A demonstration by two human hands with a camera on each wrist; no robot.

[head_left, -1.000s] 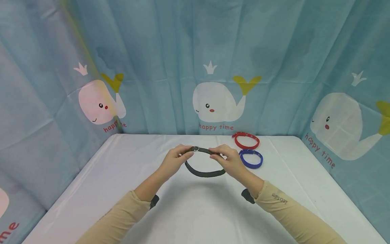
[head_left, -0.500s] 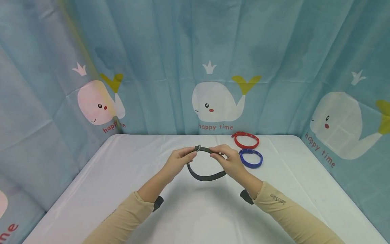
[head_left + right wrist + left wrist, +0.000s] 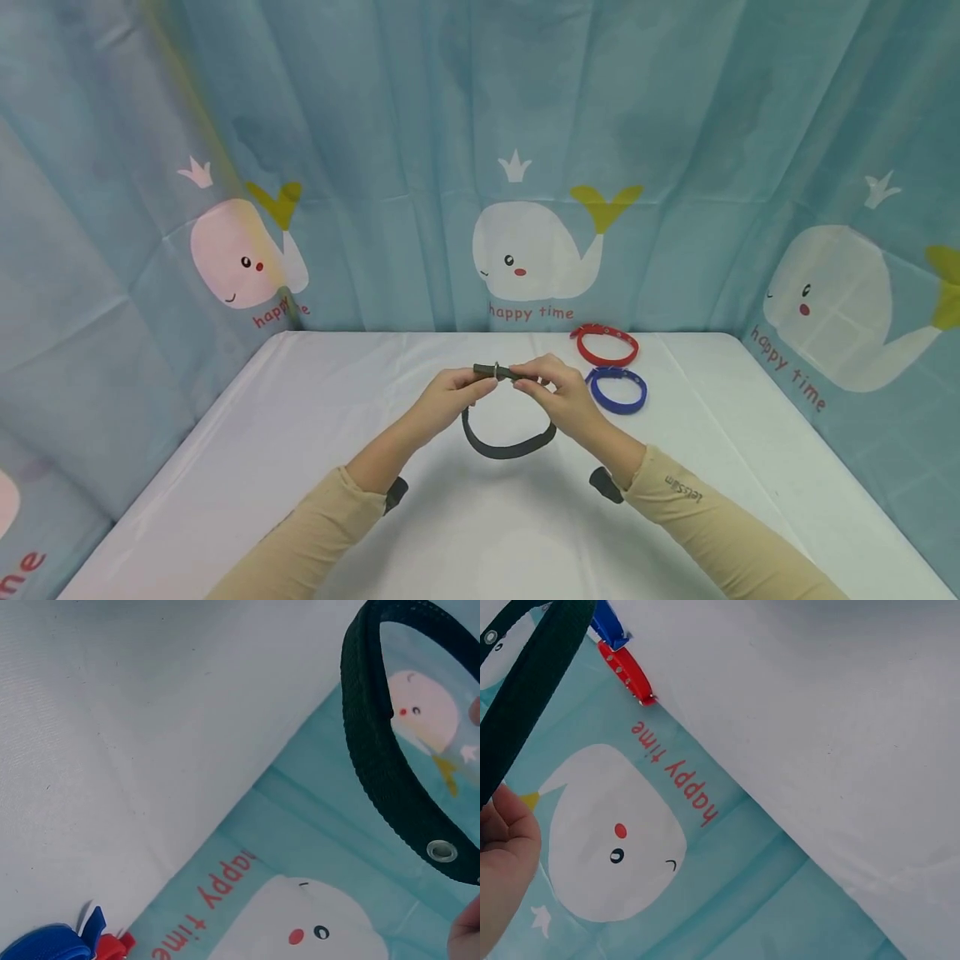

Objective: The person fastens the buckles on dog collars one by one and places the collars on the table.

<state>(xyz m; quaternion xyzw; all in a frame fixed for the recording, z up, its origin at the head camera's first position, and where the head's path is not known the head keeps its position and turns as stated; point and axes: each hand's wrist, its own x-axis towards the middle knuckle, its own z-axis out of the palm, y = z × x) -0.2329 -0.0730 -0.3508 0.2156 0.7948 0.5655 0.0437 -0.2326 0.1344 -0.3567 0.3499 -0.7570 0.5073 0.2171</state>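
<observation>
A dark green webbing collar (image 3: 508,452) hangs in a loop above the table, between both hands. My left hand (image 3: 448,397) pinches its top near a small metal ring (image 3: 496,371), where a short strap end sticks up past the fingers. Close beside it, my right hand (image 3: 558,389) pinches the same top stretch between thumb and fingers. The right wrist view shows a metal eyelet (image 3: 442,850) in the collar's webbing. Only part of the left hand (image 3: 508,851) appears in the left wrist view, under the green band (image 3: 536,690). The fingers hide much of the fastening.
A red collar (image 3: 607,362) lies looped near the table's back edge, right of centre. In front of it is a blue collar (image 3: 619,408), also looped. A light blue whale-print curtain (image 3: 420,167) stands behind and along the sides of the white table (image 3: 300,400).
My left hand has shifted right, closer to the right hand. The ring has turned and the strap end now shows left of it. The loop hangs slightly lower; the right hand barely moved.
</observation>
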